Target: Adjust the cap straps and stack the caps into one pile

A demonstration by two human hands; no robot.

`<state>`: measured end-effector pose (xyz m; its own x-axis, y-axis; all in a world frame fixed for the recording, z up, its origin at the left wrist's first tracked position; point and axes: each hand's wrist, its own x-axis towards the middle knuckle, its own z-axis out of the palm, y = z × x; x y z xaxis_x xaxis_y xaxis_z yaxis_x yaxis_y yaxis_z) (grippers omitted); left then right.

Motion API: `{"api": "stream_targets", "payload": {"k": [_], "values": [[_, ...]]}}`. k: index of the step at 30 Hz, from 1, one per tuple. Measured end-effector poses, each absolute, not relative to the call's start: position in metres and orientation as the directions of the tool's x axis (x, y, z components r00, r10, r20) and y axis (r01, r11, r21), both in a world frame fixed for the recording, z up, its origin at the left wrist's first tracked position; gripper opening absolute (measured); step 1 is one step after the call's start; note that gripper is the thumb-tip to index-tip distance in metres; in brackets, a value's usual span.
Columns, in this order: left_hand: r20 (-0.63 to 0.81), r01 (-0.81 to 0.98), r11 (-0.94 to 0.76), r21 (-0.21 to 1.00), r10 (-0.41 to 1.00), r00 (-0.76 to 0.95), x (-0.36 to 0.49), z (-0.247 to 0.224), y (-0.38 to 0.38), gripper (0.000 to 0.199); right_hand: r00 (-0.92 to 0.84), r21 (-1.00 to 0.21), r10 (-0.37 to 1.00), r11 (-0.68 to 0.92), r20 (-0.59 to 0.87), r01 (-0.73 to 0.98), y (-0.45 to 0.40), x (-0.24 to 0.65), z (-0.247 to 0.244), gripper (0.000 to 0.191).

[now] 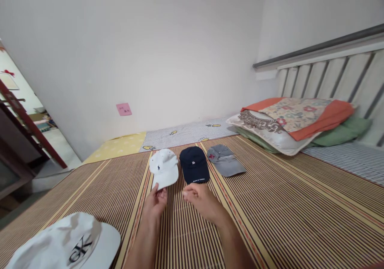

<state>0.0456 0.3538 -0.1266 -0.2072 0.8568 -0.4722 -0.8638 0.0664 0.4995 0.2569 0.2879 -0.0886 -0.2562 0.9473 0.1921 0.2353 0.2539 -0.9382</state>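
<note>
Three caps lie in a row on the striped mat (270, 205): a white cap (164, 167) on the left, a navy cap (194, 165) in the middle and a grey cap (226, 161) on the right. My left hand (156, 199) grips the brim of the white cap, thumb on top and fingers beneath. Just below the navy cap's brim is my right hand (196, 195), its fingers curled together; whatever they may hold is hidden. A larger-looking white cap with black letters (69, 243) lies nearer, at the lower left.
Pillows (264, 129) with an orange-edged floral cover (303, 113) are piled at the right, by a slatted headboard (327, 75). Behind the mat stands a white wall (180, 61) with a pink note (124, 109). An open doorway is at the far left.
</note>
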Motion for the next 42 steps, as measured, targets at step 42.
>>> {"api": "stream_targets", "payload": {"k": [42], "values": [[0.016, -0.681, -0.425, 0.597, 0.854, -0.52, 0.079, -0.008, 0.188, 0.044, -0.265, -0.82, 0.961, -0.09, 0.078, -0.565, 0.318, 0.239, -0.142, 0.049]]}}
